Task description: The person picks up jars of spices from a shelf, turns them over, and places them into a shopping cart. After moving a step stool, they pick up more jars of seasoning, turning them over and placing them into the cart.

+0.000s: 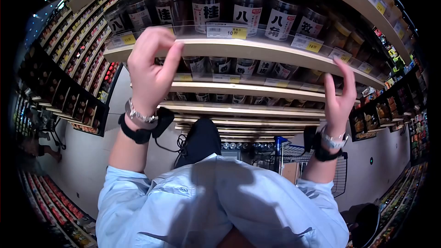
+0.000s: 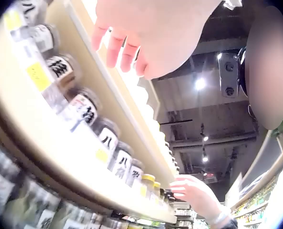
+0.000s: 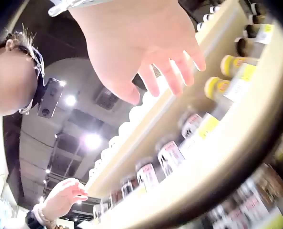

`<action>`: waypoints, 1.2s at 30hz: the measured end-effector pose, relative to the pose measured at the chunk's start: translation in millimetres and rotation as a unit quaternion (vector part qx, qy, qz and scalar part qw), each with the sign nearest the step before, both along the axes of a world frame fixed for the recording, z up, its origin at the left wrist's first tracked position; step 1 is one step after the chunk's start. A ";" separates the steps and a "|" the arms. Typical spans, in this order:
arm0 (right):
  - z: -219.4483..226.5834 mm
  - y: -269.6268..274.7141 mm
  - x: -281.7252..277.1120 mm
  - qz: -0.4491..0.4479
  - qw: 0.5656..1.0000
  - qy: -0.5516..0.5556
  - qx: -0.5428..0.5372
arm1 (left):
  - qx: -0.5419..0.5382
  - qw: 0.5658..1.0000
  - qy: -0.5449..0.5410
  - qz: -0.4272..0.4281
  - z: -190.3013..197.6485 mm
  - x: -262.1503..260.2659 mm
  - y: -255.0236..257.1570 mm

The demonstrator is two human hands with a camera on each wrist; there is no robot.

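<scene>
My left hand [image 1: 154, 66] is raised at the left part of a shelf, overlapping its pale front edge [image 1: 257, 50] in the head view. Its fingers bend loosely and hold nothing. Farther right, my right hand [image 1: 341, 98] is up before the same shelf, thumb and fingers apart, also holding nothing. Between the hands stands a row of dark-lidded jars with white labels, among them a star anise jar [image 1: 281, 18] and a jar marked 桂 [image 1: 206, 11]. In the right wrist view, yellow-lidded jars [image 3: 217, 89] stand near the right hand [image 3: 141, 43].
Price tags [image 1: 226, 32] line the shelf front. More jar-filled shelves [image 1: 229, 86] continue below, and another shelf runs overhead. A shopping cart with a blue handle [image 1: 279, 141] and a cardboard box [image 1: 290, 172] stands low at the right. Stocked racks [image 1: 69, 96] flank the aisle.
</scene>
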State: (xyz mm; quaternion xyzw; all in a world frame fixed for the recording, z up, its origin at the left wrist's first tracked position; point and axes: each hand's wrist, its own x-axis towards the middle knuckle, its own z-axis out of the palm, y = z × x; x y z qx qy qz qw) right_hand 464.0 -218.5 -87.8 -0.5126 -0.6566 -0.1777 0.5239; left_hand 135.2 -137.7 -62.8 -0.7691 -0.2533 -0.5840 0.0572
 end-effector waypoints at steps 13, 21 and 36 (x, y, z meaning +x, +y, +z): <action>-391.4 -171.0 17.0 -0.344 0.694 0.152 -0.614 | -0.159 0.971 0.081 0.158 -180.8 -21.3 2.4; -479.8 -213.6 17.4 -0.328 0.669 0.208 -0.634 | -0.079 0.956 0.150 0.238 -240.8 21.9 39.3; -472.7 -215.5 15.1 -0.364 0.702 0.231 -0.566 | 0.061 0.940 0.147 0.301 -274.3 3.0 80.9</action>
